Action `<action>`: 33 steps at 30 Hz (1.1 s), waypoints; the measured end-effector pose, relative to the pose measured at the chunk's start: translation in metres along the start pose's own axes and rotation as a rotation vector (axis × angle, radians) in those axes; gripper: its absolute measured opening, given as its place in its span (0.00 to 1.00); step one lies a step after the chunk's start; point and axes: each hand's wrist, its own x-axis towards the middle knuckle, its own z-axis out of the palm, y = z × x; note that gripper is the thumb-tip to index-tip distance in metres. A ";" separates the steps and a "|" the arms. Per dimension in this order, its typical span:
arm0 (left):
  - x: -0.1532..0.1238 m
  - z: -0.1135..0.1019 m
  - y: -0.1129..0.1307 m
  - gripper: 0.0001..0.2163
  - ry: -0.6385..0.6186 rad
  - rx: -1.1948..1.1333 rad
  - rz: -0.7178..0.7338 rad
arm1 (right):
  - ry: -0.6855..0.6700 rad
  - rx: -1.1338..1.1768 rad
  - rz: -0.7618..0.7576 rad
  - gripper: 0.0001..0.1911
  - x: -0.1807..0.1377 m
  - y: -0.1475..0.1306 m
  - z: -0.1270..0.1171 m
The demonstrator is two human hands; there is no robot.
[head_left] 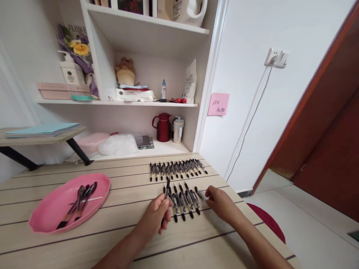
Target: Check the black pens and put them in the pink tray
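In the head view my left hand (159, 213) is closed around a black pen (167, 186), its dark end pointing up and away from me. My right hand (220, 203) has its fingers curled together at the lower end of another pen (199, 193), which lies slanted at the right end of the near row. Between my hands several black-and-clear pens (183, 203) lie side by side on the table. Beyond them stretches a longer row of similar pens (175, 170). More pens (80, 201) lie loosely bunched in a pink tray (42, 218) at the left.
The striped wooden table (112, 246) meets a white shelf unit (146, 104) at the back. A red jug (163, 127) and a light cup (178, 130) stand on the lowest shelf. At the left, a small raised stand (56, 140) carries blue paper (42, 129).
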 end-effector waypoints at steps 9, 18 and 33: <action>-0.003 0.007 -0.008 0.13 -0.051 0.197 0.122 | -0.028 1.092 -0.041 0.10 0.007 -0.069 0.002; -0.004 0.006 -0.004 0.11 -0.057 0.215 0.110 | -0.040 1.139 -0.148 0.13 0.009 -0.091 0.005; -0.004 0.005 -0.005 0.12 -0.053 0.275 0.135 | -0.099 1.125 -0.176 0.14 0.007 -0.091 0.013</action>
